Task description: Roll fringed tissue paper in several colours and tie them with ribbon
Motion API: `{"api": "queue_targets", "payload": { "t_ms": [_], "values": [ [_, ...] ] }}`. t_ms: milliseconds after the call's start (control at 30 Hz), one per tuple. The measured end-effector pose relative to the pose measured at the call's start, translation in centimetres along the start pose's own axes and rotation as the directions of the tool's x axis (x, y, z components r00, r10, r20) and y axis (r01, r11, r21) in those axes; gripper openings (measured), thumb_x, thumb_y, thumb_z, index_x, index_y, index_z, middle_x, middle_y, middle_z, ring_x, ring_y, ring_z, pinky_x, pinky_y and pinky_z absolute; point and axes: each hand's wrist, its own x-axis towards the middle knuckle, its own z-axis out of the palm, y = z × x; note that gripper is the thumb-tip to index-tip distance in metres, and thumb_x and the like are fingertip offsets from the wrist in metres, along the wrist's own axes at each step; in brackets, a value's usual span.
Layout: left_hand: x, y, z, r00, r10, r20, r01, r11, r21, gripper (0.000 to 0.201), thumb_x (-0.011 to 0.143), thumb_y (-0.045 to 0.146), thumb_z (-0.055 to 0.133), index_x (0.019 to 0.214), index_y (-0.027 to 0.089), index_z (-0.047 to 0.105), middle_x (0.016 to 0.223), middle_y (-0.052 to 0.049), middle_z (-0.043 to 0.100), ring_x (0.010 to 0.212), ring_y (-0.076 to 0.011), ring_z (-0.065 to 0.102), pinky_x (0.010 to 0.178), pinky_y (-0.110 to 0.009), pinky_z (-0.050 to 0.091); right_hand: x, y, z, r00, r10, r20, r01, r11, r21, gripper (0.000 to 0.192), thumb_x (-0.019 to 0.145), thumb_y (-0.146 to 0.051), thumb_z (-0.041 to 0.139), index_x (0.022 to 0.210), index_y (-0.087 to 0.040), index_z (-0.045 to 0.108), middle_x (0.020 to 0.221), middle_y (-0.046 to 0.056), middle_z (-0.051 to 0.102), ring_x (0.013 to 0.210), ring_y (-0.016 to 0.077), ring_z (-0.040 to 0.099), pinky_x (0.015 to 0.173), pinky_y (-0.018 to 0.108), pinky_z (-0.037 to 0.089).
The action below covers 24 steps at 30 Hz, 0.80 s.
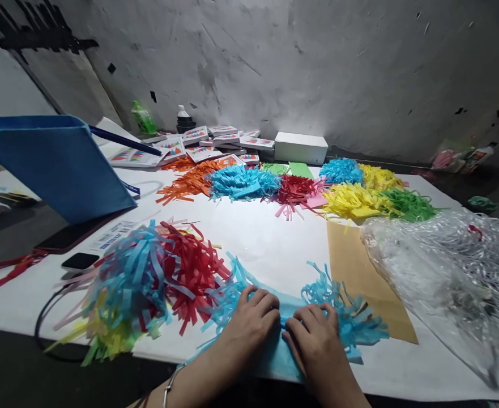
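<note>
A white-covered table (270,238) is seen. Fringed paper piles are laid along its far side: orange (190,181), blue (243,182), red (295,192), yellow (355,199), green (408,204). A tan sheet (355,266), a clear plastic bag (448,272), a blue box (58,161) and a phone (79,261) are also placed on it.

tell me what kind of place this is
Probably a small home craft workbench set against a rough plastered wall. Heaps of fringed coloured paper cover the white table, both hands, left hand and right hand, press a light blue fringed sheet, and small printed boxes are stacked behind.
</note>
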Motion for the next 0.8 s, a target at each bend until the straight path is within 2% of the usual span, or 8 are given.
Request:
{"api": "queue_targets", "payload": {
  "t_ms": [167,367,467,533,667,733,800],
  "values": [
    [0.0,0.0,-0.1,0.999,-0.043,0.001,0.043,0.997,-0.063,0.012,0.090,0.010,0.068,0.090,0.021,0.063,0.103,0.000,0.068,0.096,-0.0184,0.057,0.097,-0.038,0.032,0.5,-0.1,0.3,0.999,-0.044,-0.032,0.043,0.999,-0.012,0.033,0.103,-0.016,0.037,0.077,-0.021,0.057,0.073,0.000,0.059,0.077,0.0176,0.050,0.096,0.040,0.027],
    [-0.3,-0.2,0.3,0.999,-0.033,0.016,0.033,0.999,-0.004,0.011,0.090,0.013,0.070,0.086,0.021,0.063,0.099,0.000,0.068,0.093,-0.0197,0.057,0.097,-0.041,0.030,-0.4,0.4,0.2,0.999,-0.027,-0.032,0.029,0.997,0.071,0.038,0.104,-0.014,0.032,0.080,-0.021,0.061,0.077,-0.001,0.061,0.080,0.0162,0.053,0.103,0.041,0.026],
    [-0.4,-0.1,0.3,0.998,-0.048,0.049,0.046,0.998,0.038,0.009,0.089,0.016,0.072,0.087,0.021,0.064,0.101,-0.001,0.069,0.094,-0.0210,0.057,0.095,-0.042,0.030,-1.2,1.0,0.0,0.999,0.013,-0.045,-0.008,0.994,0.108,0.034,0.104,-0.017,0.035,0.085,-0.023,0.063,0.084,0.000,0.064,0.088,0.0176,0.056,0.108,0.044,0.025],
    [-0.2,0.4,-0.2,0.990,-0.084,0.112,0.080,0.996,0.041,0.009,0.089,0.014,0.070,0.091,0.020,0.064,0.105,-0.003,0.069,0.097,-0.0220,0.058,0.095,-0.043,0.032,-1.4,1.2,-0.1,0.997,0.054,-0.057,-0.048,0.993,0.112,0.029,0.103,-0.018,0.038,0.088,-0.023,0.063,0.089,0.000,0.066,0.093,0.0187,0.057,0.110,0.046,0.024],
    [1.1,2.0,-1.5,0.937,-0.235,0.258,0.221,0.972,0.081,0.009,0.086,0.010,0.065,0.091,0.017,0.066,0.107,-0.008,0.067,0.100,-0.0264,0.058,0.095,-0.049,0.037,-1.2,0.7,0.0,0.984,0.174,-0.029,-0.171,0.982,0.080,0.021,0.098,-0.016,0.046,0.084,-0.024,0.060,0.092,0.000,0.065,0.094,0.0201,0.059,0.110,0.048,0.024],
    [1.9,2.3,-1.7,0.913,-0.292,0.284,0.265,0.955,0.130,0.007,0.085,0.012,0.063,0.089,0.016,0.067,0.103,-0.010,0.067,0.098,-0.0287,0.058,0.094,-0.053,0.039,-0.9,0.3,0.2,0.974,0.225,-0.013,-0.225,0.974,0.016,0.018,0.095,-0.015,0.048,0.082,-0.023,0.058,0.091,0.001,0.065,0.093,0.0225,0.059,0.107,0.050,0.025],
    [2.3,2.1,-1.6,0.915,-0.306,0.263,0.267,0.948,0.171,0.007,0.087,0.012,0.062,0.088,0.016,0.068,0.100,-0.009,0.067,0.095,-0.0281,0.058,0.092,-0.054,0.040,-0.7,0.1,0.4,0.966,0.259,-0.015,-0.260,0.964,-0.050,0.014,0.091,-0.016,0.050,0.082,-0.023,0.056,0.091,0.002,0.065,0.091,0.0249,0.059,0.104,0.053,0.027]
  ]
}}
